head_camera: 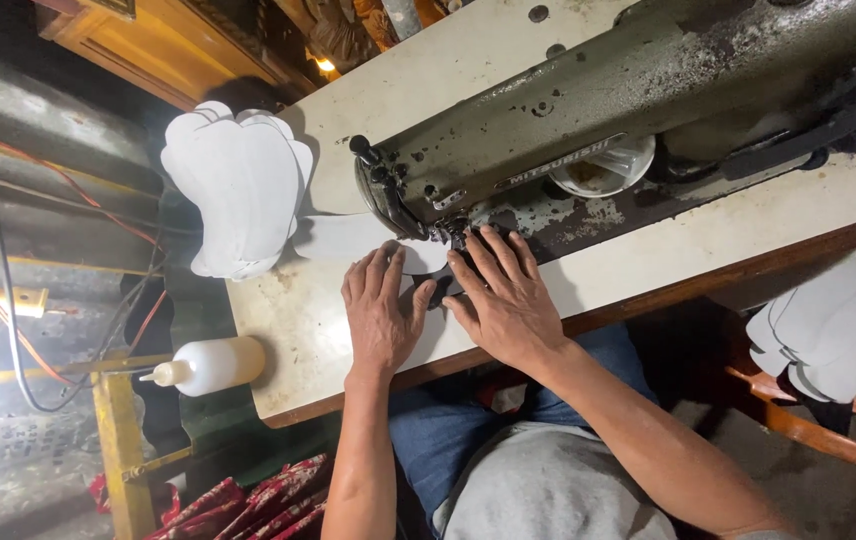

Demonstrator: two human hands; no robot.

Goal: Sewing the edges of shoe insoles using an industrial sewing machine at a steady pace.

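My left hand [380,310] lies flat, fingers spread, pressing a pale grey cut fabric piece [348,238] onto the sewing table. My right hand [504,295] presses down beside it, fingertips close to the needle area [453,235] of an old grey-green sewing machine [588,110]. A dark piece shows between the two hands. The fabric runs under the machine's head. Neither hand grips anything; both rest flat on the material.
A stack of white cut pieces [238,190] overhangs the cream table [288,330] at its left end. A white squeeze bottle [210,365] lies at the table's corner. More grey pieces [833,325] sit on a wooden stool at right. Cables run along the left.
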